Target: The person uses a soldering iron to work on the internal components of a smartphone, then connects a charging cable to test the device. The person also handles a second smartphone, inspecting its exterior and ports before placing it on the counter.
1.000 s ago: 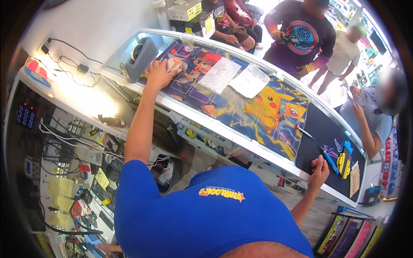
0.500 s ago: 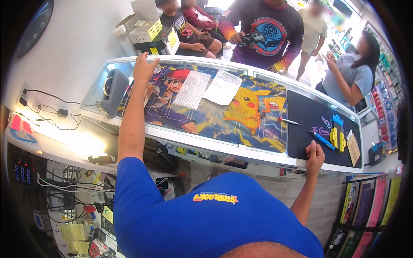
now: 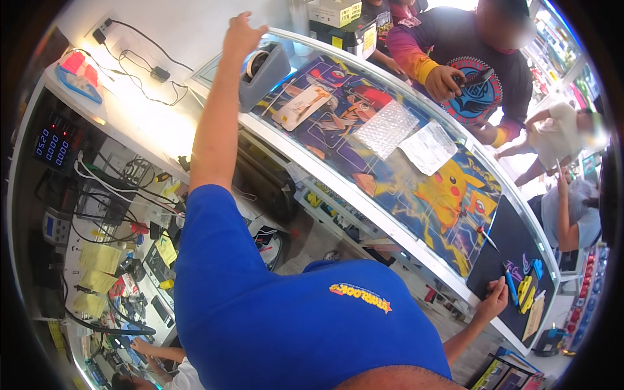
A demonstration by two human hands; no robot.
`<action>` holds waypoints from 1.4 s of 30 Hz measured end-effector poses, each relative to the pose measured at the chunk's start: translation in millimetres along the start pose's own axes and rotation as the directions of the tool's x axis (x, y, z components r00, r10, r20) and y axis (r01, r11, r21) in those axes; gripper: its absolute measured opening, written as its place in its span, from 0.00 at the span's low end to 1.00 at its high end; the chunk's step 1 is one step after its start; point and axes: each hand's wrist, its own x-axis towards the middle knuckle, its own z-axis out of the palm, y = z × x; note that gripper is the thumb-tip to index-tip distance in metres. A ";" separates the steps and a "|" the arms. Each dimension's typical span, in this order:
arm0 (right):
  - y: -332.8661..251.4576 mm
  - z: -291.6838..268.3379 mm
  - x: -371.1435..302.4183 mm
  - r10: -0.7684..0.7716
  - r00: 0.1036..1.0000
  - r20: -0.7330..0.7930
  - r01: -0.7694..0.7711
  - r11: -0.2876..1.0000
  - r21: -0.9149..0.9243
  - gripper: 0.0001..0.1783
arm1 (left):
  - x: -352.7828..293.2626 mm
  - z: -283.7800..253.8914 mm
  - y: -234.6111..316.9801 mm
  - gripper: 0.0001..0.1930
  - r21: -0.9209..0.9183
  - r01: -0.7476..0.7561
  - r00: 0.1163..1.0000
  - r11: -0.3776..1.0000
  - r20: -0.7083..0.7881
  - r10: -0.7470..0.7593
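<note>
My left hand [image 3: 244, 34] is raised at the counter's far left end, by the grey tape dispenser [image 3: 266, 78], its fingers apart and nothing visible in them. My right hand [image 3: 496, 299] rests at the counter's near edge on the right. Its fingers are curled, with nothing showing in them, beside a blue pen-shaped tool [image 3: 511, 286]. Close by lie a yellow tool [image 3: 527, 291] and a thin red-ended tool [image 3: 487, 238]. A cartoon-print mat [image 3: 403, 188] carries a flat pale case-like item [image 3: 303, 107], bubble wrap [image 3: 388, 129] and a white paper slip [image 3: 429, 148].
Across the counter [image 3: 383, 244] a person holds a dark object [image 3: 478, 78]. Other people stand or sit beyond. At left is a workbench with cables, a lit display [image 3: 52, 141] and yellow notes [image 3: 99, 259]; a co-worker's arm [image 3: 159, 351] reaches in below.
My view has swung left, so the counter now slants down to the right. My left hand has come off the counter's far rim; the person opposite has raised the dark object.
</note>
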 end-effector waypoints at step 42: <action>-15.9 -73.0 40.7 -0.291 0.940 0.178 0.330 0.640 -0.694 0.18 | -357.5 -102.1 362.5 0.09 -0.776 -0.206 0.814 0.596 0.202 0.545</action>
